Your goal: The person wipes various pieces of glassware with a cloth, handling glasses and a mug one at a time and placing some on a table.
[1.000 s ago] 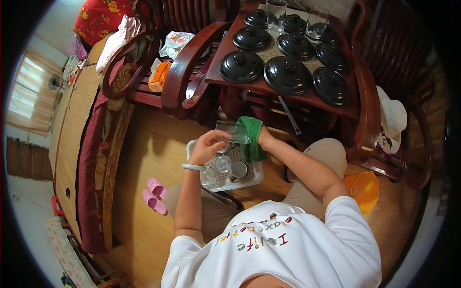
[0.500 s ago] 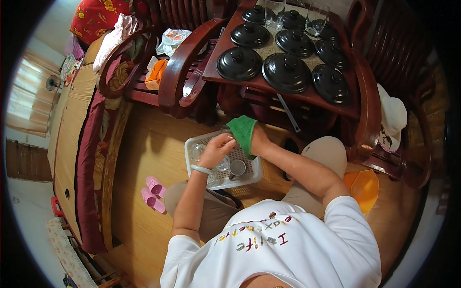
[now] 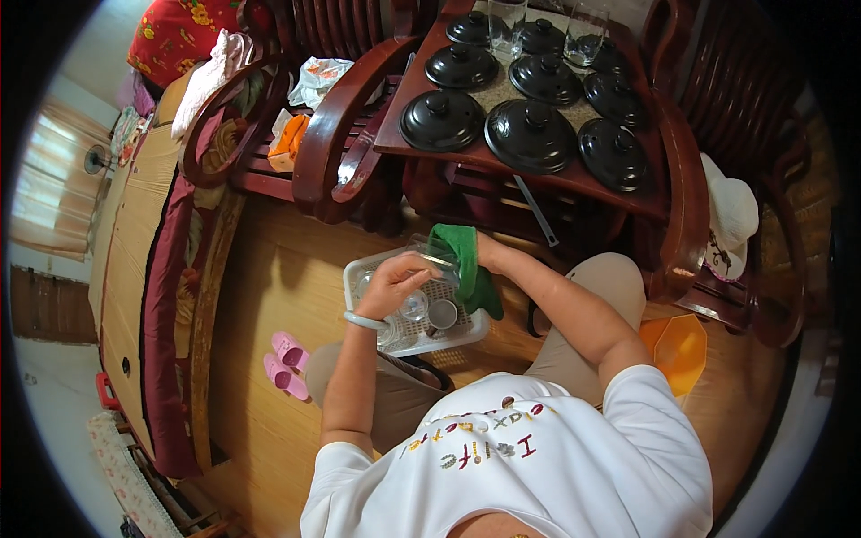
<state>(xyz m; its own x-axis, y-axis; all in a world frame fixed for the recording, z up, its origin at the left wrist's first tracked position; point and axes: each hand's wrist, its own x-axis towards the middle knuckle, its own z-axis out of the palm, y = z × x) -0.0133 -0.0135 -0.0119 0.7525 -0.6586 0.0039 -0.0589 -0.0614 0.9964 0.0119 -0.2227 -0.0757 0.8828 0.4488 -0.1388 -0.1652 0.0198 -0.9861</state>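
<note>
Slippers [image 3: 287, 366]: two, pink, on the floor at 8 o'clock from the white basket [image 3: 475, 330].
Basket contents: at least three glasses [image 3: 442, 314] (the left arm hides part, so no full count).
Left hand [image 3: 399, 282]: one, above the basket, fingers closed around one clear glass [image 3: 441, 254] (a pale bangle rings the wrist).
Clear glass: tilted between the hands, its 3 o'clock end at the cloth.
Green cloth [image 3: 465, 260]: one, its loose end hanging toward 5 o'clock.
Right hand [image 3: 485, 253]: one, fingers hidden in the cloth; I cannot tell how they close.
Table [image 3: 391, 139]: at 1 o'clock from the basket, bearing nine black lids [image 3: 530, 134] and two tall glasses [image 3: 586, 36].
Container [image 3: 679, 354]: one, yellow-orange, at 3 o'clock.
Changed: half a second ago the cloth mostly covered the clear glass; now more glass shows.
</note>
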